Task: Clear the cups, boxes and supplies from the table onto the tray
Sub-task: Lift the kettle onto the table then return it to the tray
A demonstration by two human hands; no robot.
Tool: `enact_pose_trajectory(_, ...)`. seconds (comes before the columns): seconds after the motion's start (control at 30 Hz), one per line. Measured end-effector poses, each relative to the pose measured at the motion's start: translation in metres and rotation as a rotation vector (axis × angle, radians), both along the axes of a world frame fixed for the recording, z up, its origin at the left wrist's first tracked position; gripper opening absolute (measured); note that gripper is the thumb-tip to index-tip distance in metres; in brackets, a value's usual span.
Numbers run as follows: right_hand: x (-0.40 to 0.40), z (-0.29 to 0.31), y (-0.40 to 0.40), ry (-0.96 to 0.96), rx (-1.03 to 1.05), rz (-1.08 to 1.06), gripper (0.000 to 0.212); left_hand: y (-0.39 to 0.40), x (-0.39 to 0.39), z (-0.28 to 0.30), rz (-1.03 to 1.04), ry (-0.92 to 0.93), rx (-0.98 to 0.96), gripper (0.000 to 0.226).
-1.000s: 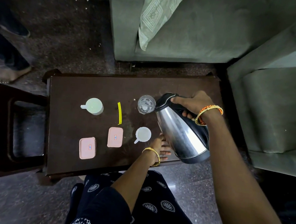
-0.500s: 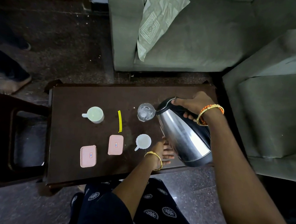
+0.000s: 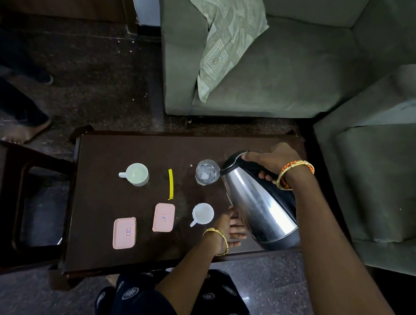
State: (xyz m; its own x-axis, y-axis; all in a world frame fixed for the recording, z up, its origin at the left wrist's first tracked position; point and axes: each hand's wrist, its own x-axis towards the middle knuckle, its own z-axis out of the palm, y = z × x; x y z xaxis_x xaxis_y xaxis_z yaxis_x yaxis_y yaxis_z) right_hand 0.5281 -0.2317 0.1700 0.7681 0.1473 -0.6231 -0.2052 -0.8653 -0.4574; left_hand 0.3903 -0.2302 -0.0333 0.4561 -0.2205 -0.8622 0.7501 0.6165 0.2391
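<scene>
- right hand (image 3: 269, 158) fingers wrapped round handle of tilted kettle (image 3: 258, 203), spout over glass (image 3: 207, 172)
- left hand (image 3: 231, 227) fingers spread flat on counter (image 3: 110, 198) beside small cup (image 3: 202, 213)

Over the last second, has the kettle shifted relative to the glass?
No. The steel kettle stays tilted, spout at the glass rim, right hand on its handle.

The right hand (image 3: 269, 160) is curled closed, wrist bent downward; the left hand (image 3: 230, 227) lies flat, fingers extended.
</scene>
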Motion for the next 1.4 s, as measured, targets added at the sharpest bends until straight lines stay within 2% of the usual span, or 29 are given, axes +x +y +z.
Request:
enact_pose_trajectory(0.57, 0.001, -0.009, -0.011, 0.008, 0.002, -0.037, 0.043, 0.000, 0.001, 0.009, -0.031, 0.006, 0.014, 0.052)
enact_pose_trajectory(0.8, -0.005, -0.026, -0.028, 0.010, 0.023, -0.046, 0.045, 0.006, -0.005, 0.008, -0.040, 0.066, 0.043, 0.060)
enact_pose_trajectory(1.0, -0.013, -0.037, -0.038, -0.021, 0.102, -0.086, 0.039, 0.008, -0.010, 0.012, -0.036, 0.090, 0.064, 0.062)
enact_pose_trajectory(1.17, -0.028, -0.048, -0.058, -0.091, 0.157, -0.208, 0.048, 0.023, -0.016, 0.014, -0.034, 0.090, 0.124, 0.053)
enact_pose_trajectory(1.3, -0.046, -0.057, -0.075, -0.104, 0.306, -0.307, 0.061, 0.049, -0.024, 0.016, -0.014, 0.087, 0.225, 0.036)
enact_pose_trajectory(1.4, -0.061, -0.057, -0.075, -0.065, 0.440, -0.313, 0.045, 0.075, -0.039, 0.015, 0.033, 0.098, 0.353, 0.035)
